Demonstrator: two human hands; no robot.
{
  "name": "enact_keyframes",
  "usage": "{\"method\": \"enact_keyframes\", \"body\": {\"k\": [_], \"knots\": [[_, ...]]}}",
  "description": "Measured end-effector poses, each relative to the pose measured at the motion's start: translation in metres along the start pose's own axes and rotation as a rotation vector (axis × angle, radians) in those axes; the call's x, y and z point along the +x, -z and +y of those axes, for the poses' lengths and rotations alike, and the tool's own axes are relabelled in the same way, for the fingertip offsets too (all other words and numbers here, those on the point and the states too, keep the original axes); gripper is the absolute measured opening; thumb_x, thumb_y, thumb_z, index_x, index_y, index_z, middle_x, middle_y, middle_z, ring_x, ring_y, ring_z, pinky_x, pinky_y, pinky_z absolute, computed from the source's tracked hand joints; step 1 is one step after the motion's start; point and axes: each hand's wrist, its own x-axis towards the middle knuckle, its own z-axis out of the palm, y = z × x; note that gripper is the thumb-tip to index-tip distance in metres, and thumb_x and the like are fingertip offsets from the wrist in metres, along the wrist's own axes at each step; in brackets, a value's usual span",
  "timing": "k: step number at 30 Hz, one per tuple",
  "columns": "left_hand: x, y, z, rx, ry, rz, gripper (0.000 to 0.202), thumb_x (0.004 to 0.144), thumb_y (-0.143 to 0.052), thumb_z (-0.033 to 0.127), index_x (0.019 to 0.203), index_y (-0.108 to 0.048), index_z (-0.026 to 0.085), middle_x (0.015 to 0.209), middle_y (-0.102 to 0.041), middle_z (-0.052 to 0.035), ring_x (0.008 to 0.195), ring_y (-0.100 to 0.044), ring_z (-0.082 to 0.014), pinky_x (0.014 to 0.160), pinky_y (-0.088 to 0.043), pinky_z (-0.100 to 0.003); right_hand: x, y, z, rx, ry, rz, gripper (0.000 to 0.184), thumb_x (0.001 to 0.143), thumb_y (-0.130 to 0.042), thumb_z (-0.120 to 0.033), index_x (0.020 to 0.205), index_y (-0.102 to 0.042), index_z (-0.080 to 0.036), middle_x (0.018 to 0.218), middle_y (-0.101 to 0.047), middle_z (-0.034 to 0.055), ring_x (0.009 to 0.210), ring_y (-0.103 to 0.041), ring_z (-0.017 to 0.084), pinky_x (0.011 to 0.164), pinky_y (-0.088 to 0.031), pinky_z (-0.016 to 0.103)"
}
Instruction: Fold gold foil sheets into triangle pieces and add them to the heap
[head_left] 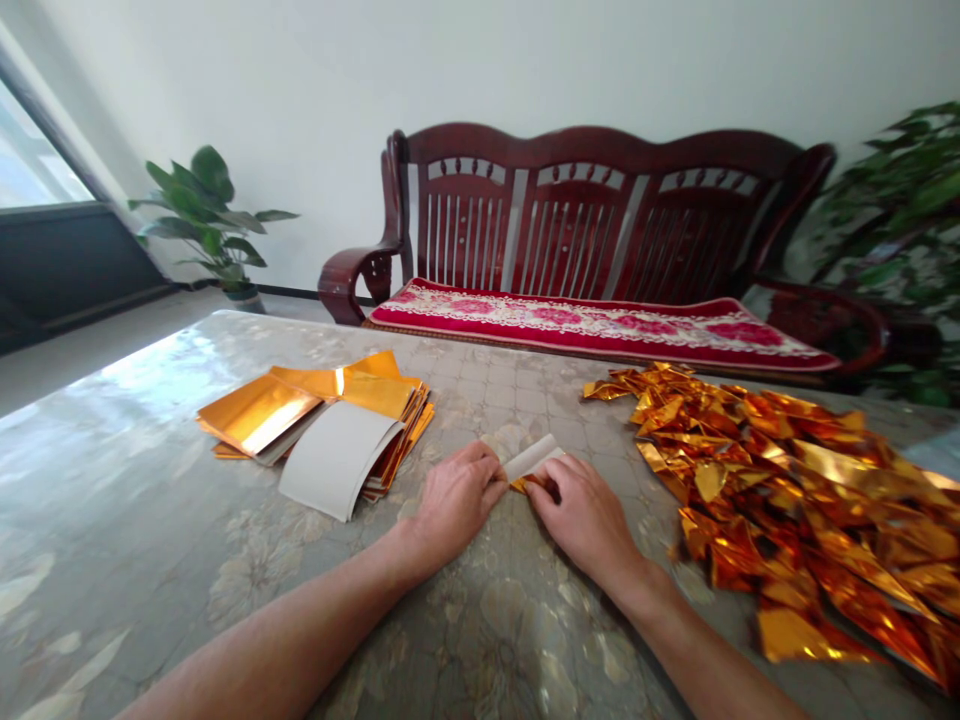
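Between my two hands lies a sheet of gold foil paper (531, 457), partly rolled or folded, its pale grey back facing up and a bit of gold showing at the near edge. My left hand (461, 497) has its fingers closed on the paper's left end. Curled round the right end is my right hand (581, 508), thumb and fingers pinching it low over the table. To the left sits a stack of flat gold foil sheets (259, 408), with several grey-backed sheets (341, 455) lying on top. The fingertips partly hide the held sheet.
A large heap of folded gold foil pieces (795, 500) spreads over the table's right side. The table (465, 640) has a patterned, glossy cover. Beyond it stands a dark wooden bench (577, 230) with a red floral cushion (592, 325). Potted plants (214, 220) flank it.
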Motion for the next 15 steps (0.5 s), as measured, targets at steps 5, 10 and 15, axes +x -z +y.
{"method": "enact_keyframes", "body": {"k": [5, 10, 15], "knots": [[0.0002, -0.0007, 0.0002, 0.017, -0.002, 0.003, 0.018, 0.095, -0.057, 0.032, 0.082, -0.065, 0.021, 0.098, -0.064, -0.0004, 0.087, -0.064, -0.0146, 0.076, -0.045, -0.023, 0.0007, 0.0007, 0.0, 0.016, -0.018, -0.014, 0.02, 0.088, -0.058, -0.027, 0.07, -0.051, -0.023, 0.077, -0.06, 0.0003, 0.079, -0.055, 0.019, 0.068, -0.036, 0.03], [0.0007, 0.0006, 0.0029, 0.038, 0.007, -0.008, 0.021, 0.095, -0.055, 0.032, 0.08, -0.064, 0.021, 0.097, -0.064, -0.0006, 0.086, -0.063, -0.0146, 0.075, -0.044, -0.023, 0.0017, 0.0009, -0.0008, 0.017, -0.023, -0.02, 0.019, 0.088, -0.058, -0.025, 0.071, -0.051, -0.023, 0.078, -0.061, 0.0004, 0.078, -0.055, 0.019, 0.068, -0.035, 0.03], [0.0011, 0.0022, 0.0065, 0.088, 0.018, -0.023, 0.02, 0.096, -0.054, 0.032, 0.081, -0.063, 0.021, 0.098, -0.063, -0.0005, 0.087, -0.064, -0.0151, 0.074, -0.044, -0.023, 0.0017, 0.0013, -0.0013, 0.02, -0.026, -0.016, 0.018, 0.089, -0.058, -0.025, 0.071, -0.052, -0.023, 0.079, -0.062, 0.0007, 0.079, -0.056, 0.019, 0.069, -0.035, 0.03]]}}
